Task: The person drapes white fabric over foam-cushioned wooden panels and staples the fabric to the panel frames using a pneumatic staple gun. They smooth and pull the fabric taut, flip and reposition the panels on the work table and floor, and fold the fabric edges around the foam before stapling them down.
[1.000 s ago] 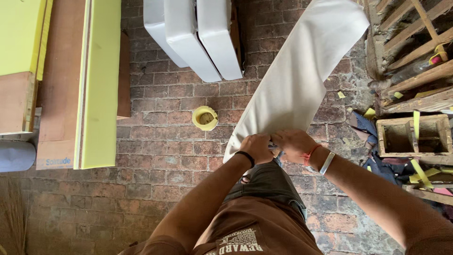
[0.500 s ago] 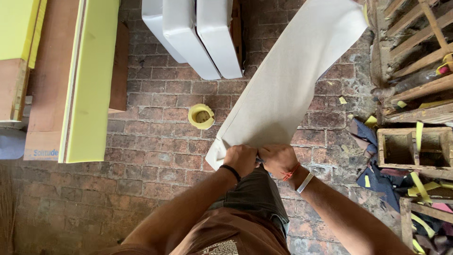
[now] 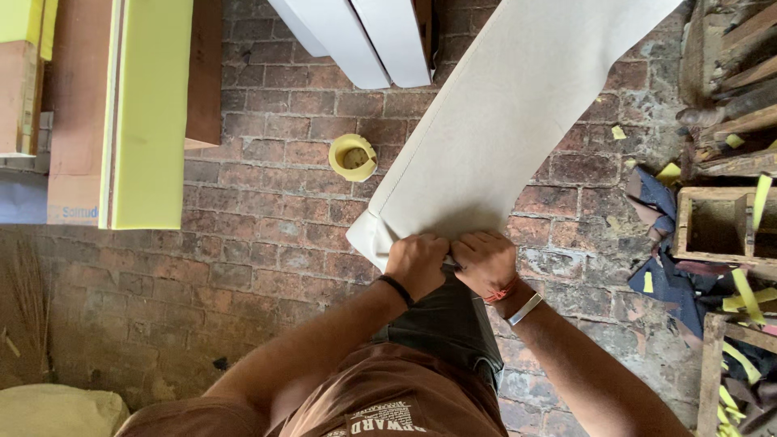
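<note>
A long strip of off-white fabric (image 3: 502,137) runs from the upper right down to my hands over a red brick floor (image 3: 267,243). My left hand (image 3: 417,263), with a black band at the wrist, grips the fabric's near edge. My right hand (image 3: 486,260), wearing a red thread and a silver bracelet, is closed on the same edge right beside it. Both fists touch each other above my dark-trousered knee (image 3: 445,324). The fabric's near left corner is folded under. Whether a small tool sits between my hands is hidden.
A yellow tape roll (image 3: 353,156) lies on the bricks left of the fabric. Yellow foam slabs and brown boards (image 3: 150,113) lie at the left, white panels (image 3: 364,36) at the top. Wooden frames (image 3: 720,218) and cloth scraps (image 3: 672,275) crowd the right edge.
My hands have drawn the fabric's near edge closer toward my knee and slightly right. The view shifted, so the tape roll and foam appear further up and left.
</note>
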